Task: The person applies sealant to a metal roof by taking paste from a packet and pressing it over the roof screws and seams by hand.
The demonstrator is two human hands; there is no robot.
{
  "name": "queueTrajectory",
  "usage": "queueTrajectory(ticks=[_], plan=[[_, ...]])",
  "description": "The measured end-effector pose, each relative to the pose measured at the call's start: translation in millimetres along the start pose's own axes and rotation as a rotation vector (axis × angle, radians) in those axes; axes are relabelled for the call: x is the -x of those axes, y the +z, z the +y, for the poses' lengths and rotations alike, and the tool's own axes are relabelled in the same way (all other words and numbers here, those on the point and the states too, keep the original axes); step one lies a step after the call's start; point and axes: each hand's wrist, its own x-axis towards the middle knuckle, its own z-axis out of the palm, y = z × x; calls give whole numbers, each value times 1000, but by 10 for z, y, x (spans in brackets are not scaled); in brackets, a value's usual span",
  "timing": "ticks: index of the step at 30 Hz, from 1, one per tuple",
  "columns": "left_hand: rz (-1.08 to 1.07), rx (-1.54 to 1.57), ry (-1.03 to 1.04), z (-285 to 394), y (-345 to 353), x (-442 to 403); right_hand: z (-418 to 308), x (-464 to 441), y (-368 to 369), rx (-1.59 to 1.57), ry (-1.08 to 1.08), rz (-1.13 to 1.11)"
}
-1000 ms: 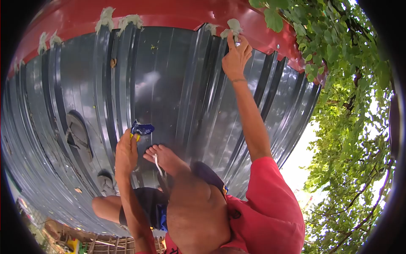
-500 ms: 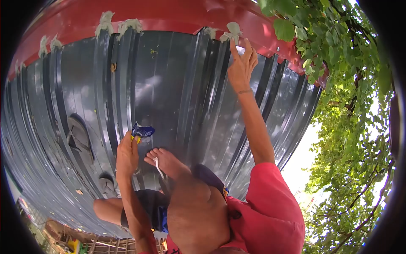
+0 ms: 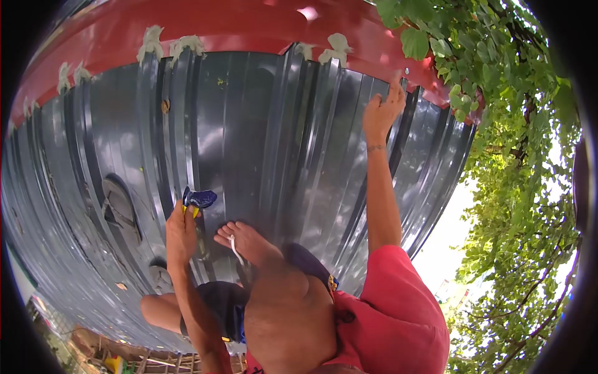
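My left hand (image 3: 180,234) is closed round a small blue and yellow packet (image 3: 199,198) with whitish smears, held above the grey ribbed metal roofing (image 3: 243,137). Up at the right, my right hand (image 3: 383,115) has its index finger stretched to the lower edge of the red metal flashing (image 3: 249,28), close to a screw head. Its other fingers are partly bent, and nothing shows in them. Pale grey sealant (image 3: 337,48) is dabbed where the flashing meets the ribs just left of that hand. More sealant patches (image 3: 187,47) run along the edge further left.
One grey flip-flop (image 3: 120,209) lies on the roofing at left, with another (image 3: 161,278) below it. My bare foot (image 3: 246,242) rests on the sheet by my left hand. Leafy branches (image 3: 492,68) hang over the right edge.
My right hand has moved right along the flashing, away from the sealant dab, toward the screw. My left hand and the packet have shifted slightly left.
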Motion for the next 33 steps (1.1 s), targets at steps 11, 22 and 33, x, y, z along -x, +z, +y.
queueTrajectory(ticks=[11, 22, 33], plan=[[-14, 4, 37, 187, -15, -23, -837, 238, 812, 51, -287, -199], [-43, 42, 31, 104, 110, 17, -1037, 184, 1053, 434, -474, -212], [-27, 104, 106, 321, 226, -134, -1584, 664, -17, -263, -263, -574]])
